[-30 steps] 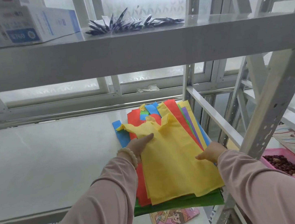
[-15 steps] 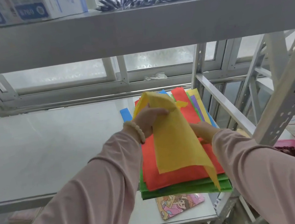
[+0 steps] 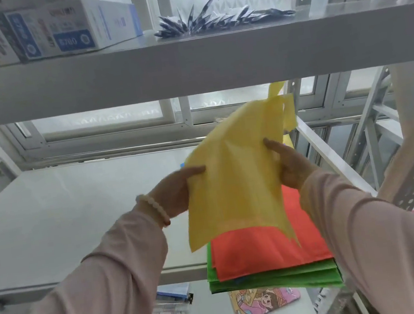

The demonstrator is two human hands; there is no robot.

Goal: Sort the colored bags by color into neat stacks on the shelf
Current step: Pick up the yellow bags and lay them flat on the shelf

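Both arms reach forward and upward from the lower corners of the view, in pale pink sleeves, forearms angled in toward each other. The left hand [image 3: 176,191], with a bead bracelet [image 3: 155,210] at the wrist, grips the left edge of a yellow bag [image 3: 235,179]: the thumb lies across the front of the fabric and the fingers are hidden behind it. The right hand [image 3: 292,164] holds the opposite edge in the same way, thumb on the front and the other fingers out of sight behind the bag.

The yellow bag hangs in the air between the two hands, clear of the shelf [image 3: 62,217], tilted so that its handles point up and to the right, close under the upper shelf [image 3: 187,63]. Its lower edge droops over the stack below it.

That stack lies at the right end of the shelf, with a red bag [image 3: 267,251] on top and green bags [image 3: 271,282] at the bottom, their near edge overhanging the shelf front. On the upper shelf stand boxes [image 3: 49,30] and a fan of dark packets [image 3: 221,19]. A cartoon picture board [image 3: 264,304] lies on the lower shelf beneath the stack.
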